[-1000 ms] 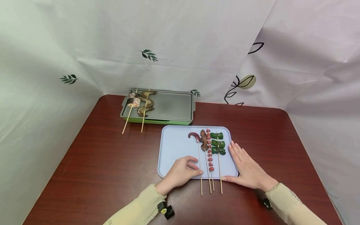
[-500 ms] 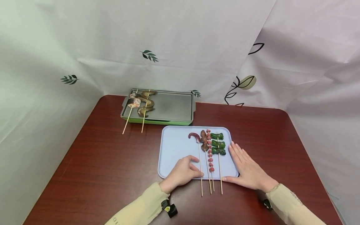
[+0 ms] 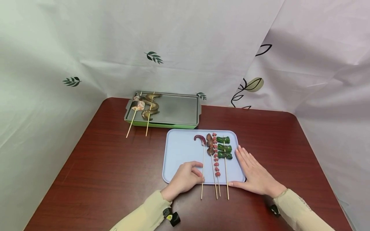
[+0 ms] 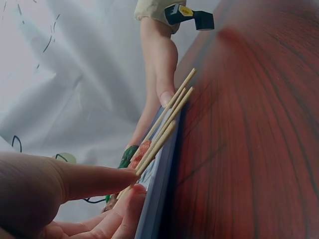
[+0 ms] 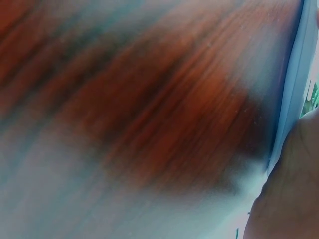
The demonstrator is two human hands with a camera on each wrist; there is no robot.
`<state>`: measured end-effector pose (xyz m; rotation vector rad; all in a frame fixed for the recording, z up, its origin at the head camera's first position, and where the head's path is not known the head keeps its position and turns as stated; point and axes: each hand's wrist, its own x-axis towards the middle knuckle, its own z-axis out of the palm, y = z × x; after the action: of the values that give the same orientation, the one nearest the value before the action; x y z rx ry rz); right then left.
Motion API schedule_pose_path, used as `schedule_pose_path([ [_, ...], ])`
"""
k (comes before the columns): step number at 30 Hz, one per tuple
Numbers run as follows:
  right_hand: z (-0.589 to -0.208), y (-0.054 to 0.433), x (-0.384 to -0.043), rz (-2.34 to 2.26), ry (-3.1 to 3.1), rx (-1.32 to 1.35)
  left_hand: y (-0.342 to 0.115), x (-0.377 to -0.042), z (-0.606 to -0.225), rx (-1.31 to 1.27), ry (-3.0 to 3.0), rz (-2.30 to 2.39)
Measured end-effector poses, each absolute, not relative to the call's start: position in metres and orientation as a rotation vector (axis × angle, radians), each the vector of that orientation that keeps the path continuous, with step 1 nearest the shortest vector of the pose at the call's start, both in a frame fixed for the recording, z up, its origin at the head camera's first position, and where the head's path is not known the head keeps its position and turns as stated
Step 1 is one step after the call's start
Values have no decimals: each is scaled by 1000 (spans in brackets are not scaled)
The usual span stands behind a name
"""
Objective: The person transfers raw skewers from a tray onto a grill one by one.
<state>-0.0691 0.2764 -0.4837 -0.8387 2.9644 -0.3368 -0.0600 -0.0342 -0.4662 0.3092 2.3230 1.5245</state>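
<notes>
In the head view my left hand (image 3: 183, 176) pinches the stick of a dark red octopus tentacle skewer (image 3: 200, 139) near the front rim of a pale blue tray (image 3: 180, 146). Thumb and fingertips (image 4: 127, 177) meet on that stick in the left wrist view. To its right on the tray lie a skewer of brown pieces (image 3: 210, 150), one of small red pieces (image 3: 216, 164) and one of green folded pieces (image 3: 224, 148). Their sticks overhang the front rim. My right hand (image 3: 257, 176) rests with straight fingers along the tray's right edge, thumb at the front corner.
Behind the tray stands a grey grill pan (image 3: 179, 109) on a green base. At its left lie a fish-chunk skewer (image 3: 138, 105) and a skewer of brown curved pieces (image 3: 150, 114), sticks jutting forward. A white curtain (image 3: 185, 48) surrounds the red-brown table (image 3: 115, 166).
The lower end of the tentacle skewer's stick has swung left with my left hand, away from the other sticks. My right hand stays in place.
</notes>
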Motion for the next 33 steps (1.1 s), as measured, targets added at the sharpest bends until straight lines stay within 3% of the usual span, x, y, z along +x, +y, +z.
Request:
schedule_pose_path([
  [33, -486, 278, -69, -346, 2977, -858, -77, -64, -434, 204, 2252, 1877],
])
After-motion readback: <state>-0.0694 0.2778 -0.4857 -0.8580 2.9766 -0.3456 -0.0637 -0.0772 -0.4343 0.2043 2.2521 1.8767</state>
